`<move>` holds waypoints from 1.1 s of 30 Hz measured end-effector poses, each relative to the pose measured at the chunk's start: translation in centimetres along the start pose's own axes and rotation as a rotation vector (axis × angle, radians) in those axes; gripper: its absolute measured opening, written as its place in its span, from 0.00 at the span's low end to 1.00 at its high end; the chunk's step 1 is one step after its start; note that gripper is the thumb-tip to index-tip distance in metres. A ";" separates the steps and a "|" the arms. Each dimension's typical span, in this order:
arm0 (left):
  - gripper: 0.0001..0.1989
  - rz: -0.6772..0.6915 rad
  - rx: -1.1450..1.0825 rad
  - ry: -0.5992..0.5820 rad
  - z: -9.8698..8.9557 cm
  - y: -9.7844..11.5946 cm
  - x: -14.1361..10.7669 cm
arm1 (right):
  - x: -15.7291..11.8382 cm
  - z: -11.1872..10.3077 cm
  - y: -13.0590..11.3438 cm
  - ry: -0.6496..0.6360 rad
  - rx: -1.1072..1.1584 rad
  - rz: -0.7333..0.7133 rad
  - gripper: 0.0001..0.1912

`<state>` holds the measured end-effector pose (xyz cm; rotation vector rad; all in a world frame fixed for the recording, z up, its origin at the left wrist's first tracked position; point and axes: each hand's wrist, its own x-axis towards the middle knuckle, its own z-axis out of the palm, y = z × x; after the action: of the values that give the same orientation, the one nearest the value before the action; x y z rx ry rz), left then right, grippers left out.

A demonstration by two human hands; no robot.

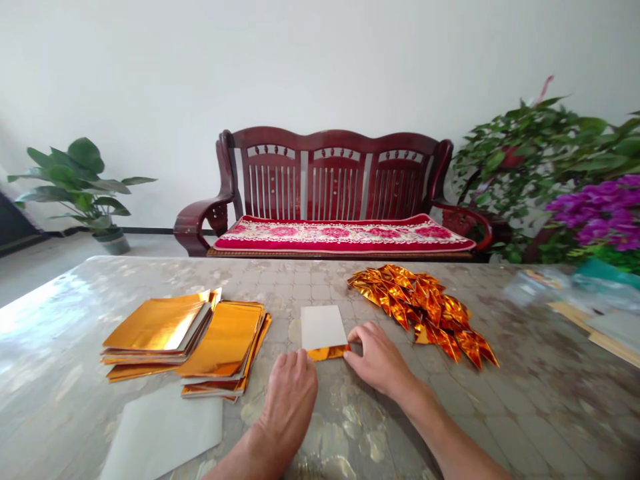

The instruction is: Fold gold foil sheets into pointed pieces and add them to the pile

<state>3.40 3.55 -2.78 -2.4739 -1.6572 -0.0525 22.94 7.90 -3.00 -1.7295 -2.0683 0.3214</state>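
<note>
A sheet of gold foil paper [323,325] lies white side up in the middle of the table, with a gold strip folded over along its near edge. My left hand [293,393], fingers curled, is closed at the left end of that fold; its fingertips are hidden behind the knuckles. At the right end, my right hand [379,358] pinches the fold between thumb and forefinger. Two stacks of gold foil sheets, a left one [155,323] and a nearer right one [223,337], sit to the left. Folded gold foil pieces [420,303] are heaped to the right.
A pale flat sheet [165,427] lies at the table's near left. Clear plastic wrapping [537,287] and tan card pieces [615,337] are on the right, near purple flowers [603,210]. Beyond the patterned table [280,283] stands a dark red wooden bench [335,177].
</note>
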 end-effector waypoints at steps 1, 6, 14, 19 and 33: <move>0.10 0.002 0.000 -0.003 0.0 0.0 0.0 | -0.1 0.2 -0.1 0.010 -0.030 0.010 0.05; 0.09 0.014 -0.011 0.002 0.1 0.2 -0.1 | -0.4 0.9 -0.8 0.025 -0.096 0.052 0.03; 0.07 0.073 -0.082 0.067 0.6 0.5 -0.5 | 0.0 1.1 -0.5 0.110 0.128 0.084 0.02; 0.07 0.082 -0.143 0.105 1.0 0.5 -0.2 | 0.5 2.4 -0.2 0.207 0.555 0.094 0.03; 0.25 0.105 -0.648 0.597 0.6 -0.9 0.3 | -1.9 0.8 -2.8 0.474 0.111 -0.661 0.30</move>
<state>2.67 4.22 -3.21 -2.5429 -1.3715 -1.3546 20.34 5.54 -2.78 -0.8634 -2.0596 -0.1623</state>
